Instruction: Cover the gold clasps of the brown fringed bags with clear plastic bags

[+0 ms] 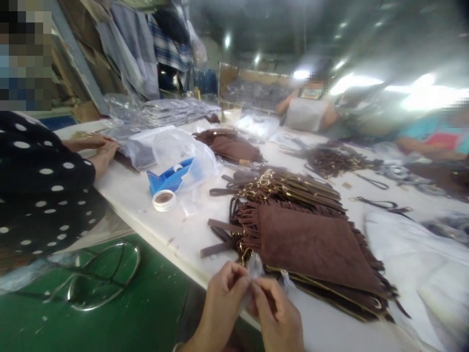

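Near the table's front edge, my left hand (224,300) and my right hand (275,308) are close together, each with thumb and fingers pinched. Between them is a small piece of clear plastic (255,265), partly hidden by the fingers. Just beyond my hands lies a stack of brown fringed suede pouches (308,244) with gold zippers. Brown wrist straps (222,225) with gold clasps stick out from its left side. More such pouches (293,190) with gold clasps are piled behind it.
A blue tape dispenser (170,178) and a white tape roll (164,200) lie left of the pouches, by clear bags (183,146). White cloth or paper (406,264) covers the right side. A co-worker in a polka-dot top (47,186) is at the left; others work across the table.
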`<state>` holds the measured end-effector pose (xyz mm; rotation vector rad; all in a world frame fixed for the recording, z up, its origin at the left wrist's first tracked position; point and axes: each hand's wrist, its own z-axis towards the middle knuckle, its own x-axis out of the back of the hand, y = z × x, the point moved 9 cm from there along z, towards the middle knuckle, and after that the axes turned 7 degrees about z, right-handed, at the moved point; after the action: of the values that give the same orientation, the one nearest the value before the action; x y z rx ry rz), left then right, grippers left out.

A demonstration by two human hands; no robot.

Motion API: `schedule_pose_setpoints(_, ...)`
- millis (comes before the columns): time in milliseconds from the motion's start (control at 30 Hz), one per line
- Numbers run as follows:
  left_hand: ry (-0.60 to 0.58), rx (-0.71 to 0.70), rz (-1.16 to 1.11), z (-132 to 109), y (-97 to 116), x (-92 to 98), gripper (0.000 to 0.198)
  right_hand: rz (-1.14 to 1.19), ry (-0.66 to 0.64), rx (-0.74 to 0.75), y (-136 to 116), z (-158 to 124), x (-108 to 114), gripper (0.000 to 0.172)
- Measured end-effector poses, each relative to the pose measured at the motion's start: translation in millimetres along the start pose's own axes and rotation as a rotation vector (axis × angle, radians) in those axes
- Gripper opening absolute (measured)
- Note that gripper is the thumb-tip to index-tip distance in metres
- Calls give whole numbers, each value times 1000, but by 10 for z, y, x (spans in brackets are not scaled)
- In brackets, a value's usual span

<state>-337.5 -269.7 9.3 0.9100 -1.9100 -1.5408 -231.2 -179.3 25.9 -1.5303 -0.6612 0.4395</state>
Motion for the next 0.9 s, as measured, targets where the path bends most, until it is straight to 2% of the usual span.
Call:
schedule_pose_setpoints(133,-30,58,-81,68,-51,-25,14,42,-131,45,-18,38,-63,32)
schedule_pose_setpoints(333,-114,175,-170,111,-276,-93,20,-25,-154,54,-16,124,-71,30)
schedule_pose_setpoints(400,-127,183,-187,108,-285,-98,22,-95,-150,93,-50,130,-66,28)
schedule_pose_setpoints(567,-150,170,-194,52,-92,-107,21,-219,-61,286,-214,124,8,32)
schedule_pose_setpoints(800,-178,28,-51,-6,105,-58,30,-250,-128,253,-215,134,-97,27)
schedule_pose_setpoints(867,-150,29,-18,-65,157,-82,34,-275,-142,251,-261,112,-94,27)
schedule_pose_setpoints(900,-88,66,-1,-80,162,-74,36,-310,-132,257,-290,133,-53,27)
